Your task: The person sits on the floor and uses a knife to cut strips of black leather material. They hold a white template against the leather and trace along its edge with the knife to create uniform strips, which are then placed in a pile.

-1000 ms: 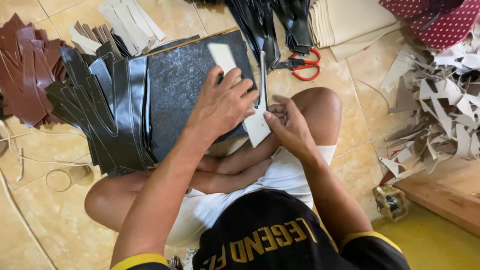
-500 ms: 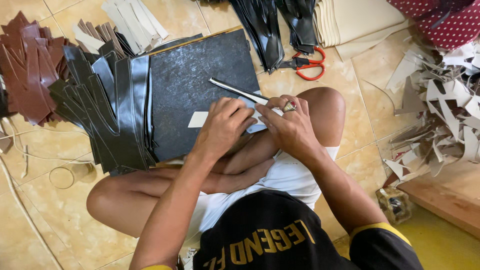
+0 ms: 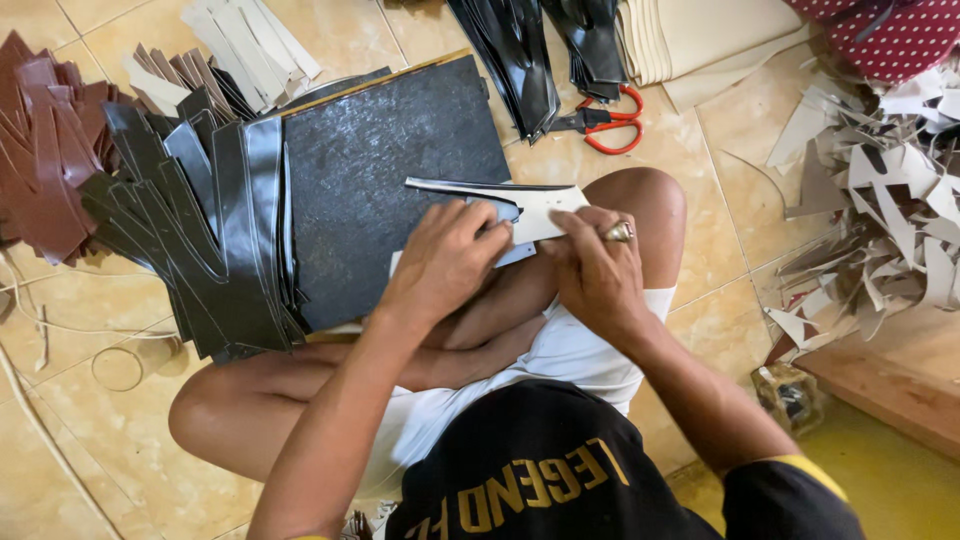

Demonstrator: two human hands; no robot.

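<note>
A floor (image 3: 60, 420) of beige glazed tiles carries everything here, and the person sits on it with legs folded. At the far left lies a fan of reddish-brown cut pieces (image 3: 45, 160), and just beside it a thick stack of grey-black cut pieces (image 3: 210, 240) with pale edges. That stack overlaps the left edge of a dark board (image 3: 390, 170), which rests across the person's lap.

Over the board's right side the left hand (image 3: 445, 262) presses down with fingers curled, pinching the near edge of a white cut piece (image 3: 535, 205) (a long, tapering shape with a dark strip along its upper edge). The right hand (image 3: 595, 265), wearing a ring, grips the same piece from the other side, thumb on top, close to the raised knee.

Beyond the knee lie red-handled scissors (image 3: 612, 125), touching a bundle of glossy black strips (image 3: 520, 60). At the far right a heap of pale offcuts (image 3: 880, 210) spreads over the tiles.
</note>
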